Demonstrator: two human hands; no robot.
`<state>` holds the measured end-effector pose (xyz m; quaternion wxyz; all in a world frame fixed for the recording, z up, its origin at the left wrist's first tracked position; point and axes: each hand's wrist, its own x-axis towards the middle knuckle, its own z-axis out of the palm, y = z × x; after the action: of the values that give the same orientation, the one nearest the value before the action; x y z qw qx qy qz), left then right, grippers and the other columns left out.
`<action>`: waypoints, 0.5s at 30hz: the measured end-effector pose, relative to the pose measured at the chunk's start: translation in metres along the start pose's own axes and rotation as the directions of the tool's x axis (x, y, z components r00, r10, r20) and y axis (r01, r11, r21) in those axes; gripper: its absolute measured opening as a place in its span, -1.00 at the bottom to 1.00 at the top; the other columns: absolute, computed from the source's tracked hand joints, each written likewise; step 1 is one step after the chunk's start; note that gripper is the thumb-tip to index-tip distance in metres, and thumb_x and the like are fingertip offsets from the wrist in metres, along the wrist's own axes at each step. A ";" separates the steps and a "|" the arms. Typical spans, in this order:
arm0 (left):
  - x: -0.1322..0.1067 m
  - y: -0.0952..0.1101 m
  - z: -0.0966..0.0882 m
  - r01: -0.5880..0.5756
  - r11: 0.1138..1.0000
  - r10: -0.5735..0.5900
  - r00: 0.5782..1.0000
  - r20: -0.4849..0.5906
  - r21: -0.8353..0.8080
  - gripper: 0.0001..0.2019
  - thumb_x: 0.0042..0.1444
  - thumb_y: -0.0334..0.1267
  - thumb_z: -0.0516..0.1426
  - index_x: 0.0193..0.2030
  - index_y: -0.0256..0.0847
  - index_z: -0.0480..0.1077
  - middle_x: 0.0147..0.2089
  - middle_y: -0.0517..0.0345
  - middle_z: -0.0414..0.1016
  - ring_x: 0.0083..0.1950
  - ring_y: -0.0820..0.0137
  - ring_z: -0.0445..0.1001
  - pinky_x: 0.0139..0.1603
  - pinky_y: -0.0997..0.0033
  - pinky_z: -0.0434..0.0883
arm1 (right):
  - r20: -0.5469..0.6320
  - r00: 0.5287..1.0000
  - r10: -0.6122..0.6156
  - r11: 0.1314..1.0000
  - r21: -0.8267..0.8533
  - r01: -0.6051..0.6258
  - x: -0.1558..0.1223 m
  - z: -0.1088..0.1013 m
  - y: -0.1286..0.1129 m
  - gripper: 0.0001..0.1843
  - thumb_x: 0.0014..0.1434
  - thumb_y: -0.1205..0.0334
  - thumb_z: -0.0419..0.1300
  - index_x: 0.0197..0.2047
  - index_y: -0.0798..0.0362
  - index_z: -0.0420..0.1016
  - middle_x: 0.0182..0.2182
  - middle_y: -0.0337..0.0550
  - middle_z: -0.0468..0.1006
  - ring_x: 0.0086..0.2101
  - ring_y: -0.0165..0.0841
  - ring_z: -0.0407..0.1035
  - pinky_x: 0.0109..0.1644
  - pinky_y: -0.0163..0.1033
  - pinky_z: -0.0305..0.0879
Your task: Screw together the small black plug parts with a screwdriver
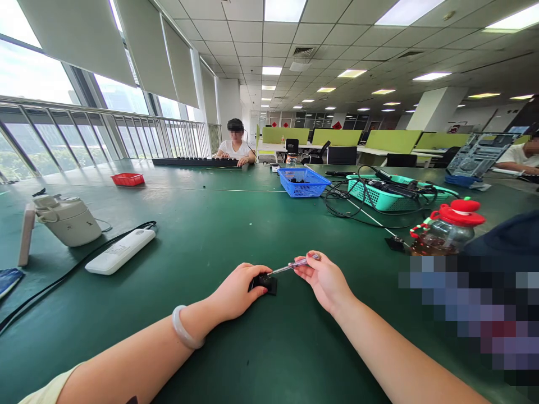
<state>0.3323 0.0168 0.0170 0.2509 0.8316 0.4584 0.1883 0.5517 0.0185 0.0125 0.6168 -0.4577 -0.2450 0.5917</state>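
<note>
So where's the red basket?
The red basket sits far off on the left side of the green table, beyond the white power strip and the white appliance, near the window railing.

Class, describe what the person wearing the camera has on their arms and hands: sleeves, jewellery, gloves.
Both hands are bare, no gloves. The left hand has a pale, smooth bangle around its wrist, and a cream short sleeve shows by the upper arm. The right hand and forearm carry nothing.
</note>
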 end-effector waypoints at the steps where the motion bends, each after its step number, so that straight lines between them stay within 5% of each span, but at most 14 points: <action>1: 0.000 0.000 0.000 0.000 1.000 0.000 1.000 0.000 0.000 -0.63 0.15 -0.24 0.13 0.12 -0.03 0.41 0.06 0.07 0.51 0.14 0.22 0.40 0.20 0.17 0.36 | -0.002 1.000 0.002 1.000 0.001 -0.002 0.000 0.000 0.000 -0.85 0.18 0.42 0.16 -0.38 0.00 0.32 -0.44 -0.17 0.63 -0.37 -0.33 0.56 -0.14 -0.20 0.44; 15: 0.000 -0.001 0.001 -0.009 1.000 0.009 1.000 -0.002 -0.006 -0.62 0.15 -0.22 0.12 0.13 -0.04 0.41 0.06 0.05 0.50 0.15 0.19 0.39 0.20 0.14 0.36 | 0.010 1.000 -0.013 1.000 0.005 0.013 0.001 -0.001 0.001 -0.83 0.07 0.38 0.26 -0.39 -0.01 0.32 -0.43 -0.18 0.62 -0.36 -0.30 0.56 -0.14 -0.17 0.45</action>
<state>0.3319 0.0172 0.0157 0.2522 0.8327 0.4543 0.1915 0.5523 0.0187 0.0108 0.6206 -0.4515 -0.2498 0.5904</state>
